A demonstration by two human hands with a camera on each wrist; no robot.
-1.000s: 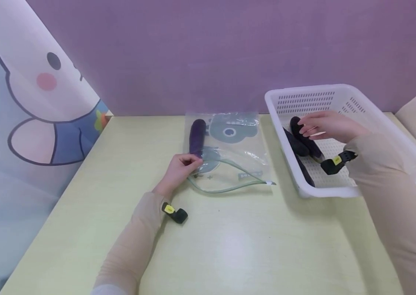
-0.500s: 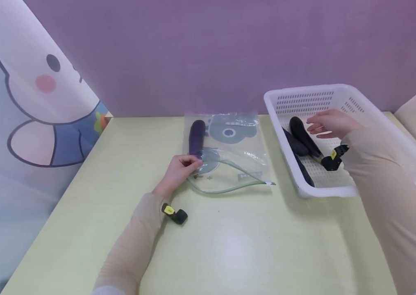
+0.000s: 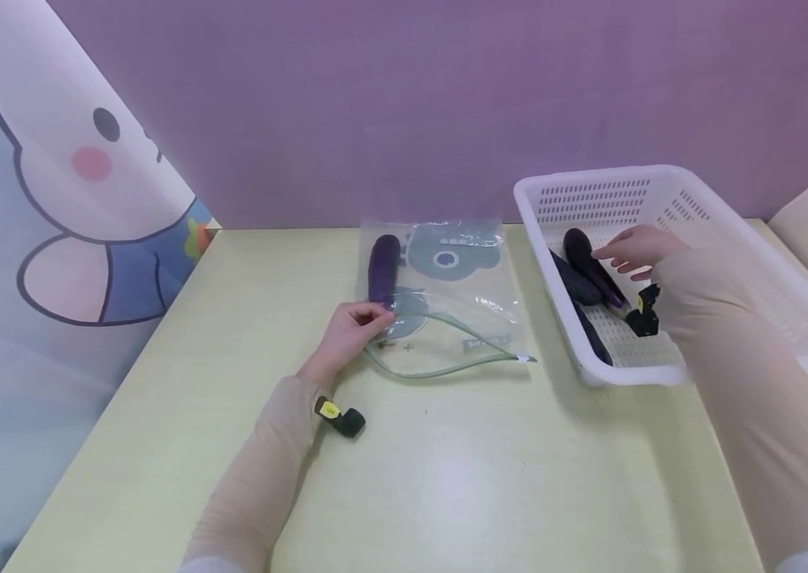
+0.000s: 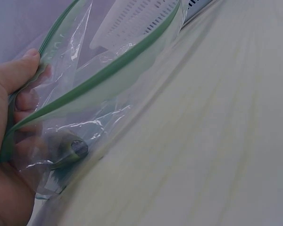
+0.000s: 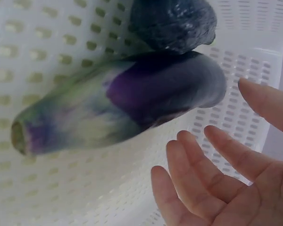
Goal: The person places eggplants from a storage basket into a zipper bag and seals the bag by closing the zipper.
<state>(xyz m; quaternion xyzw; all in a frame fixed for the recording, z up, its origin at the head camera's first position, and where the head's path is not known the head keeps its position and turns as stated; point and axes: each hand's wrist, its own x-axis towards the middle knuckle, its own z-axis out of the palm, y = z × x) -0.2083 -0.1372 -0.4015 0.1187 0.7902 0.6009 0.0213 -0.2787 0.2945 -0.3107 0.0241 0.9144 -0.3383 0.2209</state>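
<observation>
My left hand (image 3: 352,334) pinches the green-edged mouth of a clear zip bag (image 3: 446,298) that lies on the table. Inside the bag is a purple eggplant (image 3: 384,267); its stem end (image 4: 75,149) shows through the plastic in the left wrist view. Over the white basket (image 3: 747,239), my right hand (image 3: 640,247) has its fingers apart and holds nothing. Just beside its fingertips lies another eggplant (image 5: 165,89), pale toward the stem. Against that eggplant rests a dark, rough-skinned vegetable (image 5: 174,23).
A further dark, long vegetable (image 3: 592,334) lies along the basket's left wall. The pale table (image 3: 446,469) meets a purple backdrop (image 3: 432,103) behind the bag. A printed cloth (image 3: 60,358) hangs at the left.
My right hand first drew back to the right from the basket's eggplant, then came lower and slightly left toward it. My left hand and the bag have stayed in place.
</observation>
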